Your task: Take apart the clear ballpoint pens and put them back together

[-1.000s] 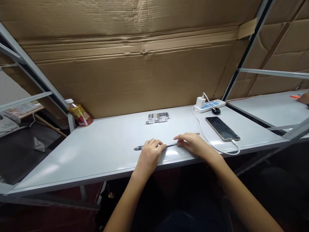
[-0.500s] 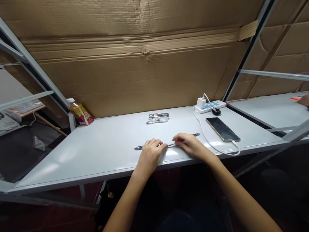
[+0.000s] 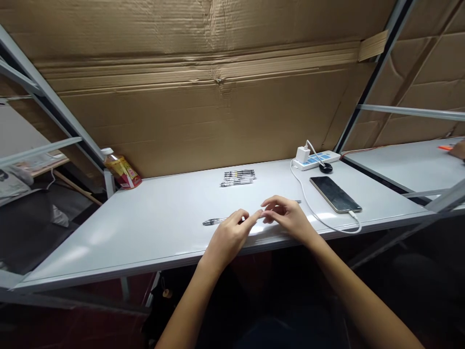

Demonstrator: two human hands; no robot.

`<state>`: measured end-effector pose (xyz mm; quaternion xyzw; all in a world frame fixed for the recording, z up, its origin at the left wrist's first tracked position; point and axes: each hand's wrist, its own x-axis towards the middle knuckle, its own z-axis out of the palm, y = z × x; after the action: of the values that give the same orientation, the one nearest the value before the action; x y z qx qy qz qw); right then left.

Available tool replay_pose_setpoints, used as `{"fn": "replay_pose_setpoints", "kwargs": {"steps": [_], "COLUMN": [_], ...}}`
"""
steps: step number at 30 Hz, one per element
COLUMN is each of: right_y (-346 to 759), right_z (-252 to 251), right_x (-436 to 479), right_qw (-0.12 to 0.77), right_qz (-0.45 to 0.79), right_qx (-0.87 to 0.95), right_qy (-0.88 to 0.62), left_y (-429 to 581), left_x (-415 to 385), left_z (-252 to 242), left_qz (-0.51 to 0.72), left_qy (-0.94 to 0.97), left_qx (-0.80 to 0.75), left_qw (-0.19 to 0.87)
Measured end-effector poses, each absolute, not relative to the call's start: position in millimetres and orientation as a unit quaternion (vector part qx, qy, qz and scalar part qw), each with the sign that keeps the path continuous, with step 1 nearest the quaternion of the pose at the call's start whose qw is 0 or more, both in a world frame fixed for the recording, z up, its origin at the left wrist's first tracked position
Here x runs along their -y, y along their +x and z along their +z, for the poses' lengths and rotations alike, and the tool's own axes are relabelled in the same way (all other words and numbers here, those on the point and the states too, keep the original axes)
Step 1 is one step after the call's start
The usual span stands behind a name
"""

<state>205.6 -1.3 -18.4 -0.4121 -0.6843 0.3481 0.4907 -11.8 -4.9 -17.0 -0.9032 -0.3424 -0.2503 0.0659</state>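
My left hand (image 3: 231, 236) is closed in a pinch above the front part of the table, its fingertips meeting those of my right hand (image 3: 285, 216). The right hand's fingers are curled in a pinch too. Whatever lies between the fingertips is too small or too covered to make out. A clear pen part with a dark end (image 3: 213, 221) lies on the table, partly hidden behind my left hand. Behind my right hand a dark pen tip (image 3: 298, 201) pokes out. Farther back, several clear-and-black pens (image 3: 238, 178) lie side by side in a row.
On the white table (image 3: 156, 218), a phone (image 3: 334, 194) with a white cable lies at right. Behind it are a power strip (image 3: 319, 159) and white charger (image 3: 302, 154). A drink bottle (image 3: 122, 169) leans at the left. Cardboard (image 3: 218, 121) walls the back.
My hands have come together, fingertips now touching. The thin rod that showed between them is now hidden. The left hand has shifted slightly right; the pen row stays put.
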Motion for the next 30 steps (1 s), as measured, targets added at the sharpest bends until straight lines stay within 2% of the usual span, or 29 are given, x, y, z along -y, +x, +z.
{"fn": "replay_pose_setpoints", "kwargs": {"steps": [7, 11, 13, 15, 18, 24, 30], "right_y": [217.7, 249.3, 264.0, 272.0, 269.1, 246.6, 238.3], "right_z": [-11.3, -14.3, -20.7, -27.2, -30.4, -15.0, -9.8], "right_x": [1.5, -9.2, -15.3, -19.3, -19.7, -9.1, -3.3], "right_qw": [0.411, 0.392, 0.350, 0.304, 0.277, 0.316, 0.303], "right_qz": [0.350, 0.143, 0.032, -0.020, -0.013, 0.095, 0.084], "right_qx": [0.749, 0.773, 0.781, 0.782, 0.790, 0.824, 0.841], "right_qy": [-0.383, -0.477, -0.515, -0.544, -0.547, -0.461, -0.440], "left_y": [-15.7, -14.2, -13.1, -12.2, -11.1, -8.4, -8.0], "left_x": [5.4, 4.3, 3.6, 3.4, 3.6, 4.0, 3.7], "left_z": [-18.9, -20.1, -19.6, -18.6, -16.7, -15.1, -13.9], "left_qz": [-0.225, -0.210, -0.206, -0.208, -0.202, -0.186, -0.178], "left_qy": [-0.887, -0.880, -0.878, -0.879, -0.879, -0.873, -0.876], "left_qx": [0.389, 0.418, 0.425, 0.425, 0.430, 0.450, 0.448], "left_qw": [0.109, 0.087, 0.074, 0.066, 0.051, 0.022, 0.015]}}
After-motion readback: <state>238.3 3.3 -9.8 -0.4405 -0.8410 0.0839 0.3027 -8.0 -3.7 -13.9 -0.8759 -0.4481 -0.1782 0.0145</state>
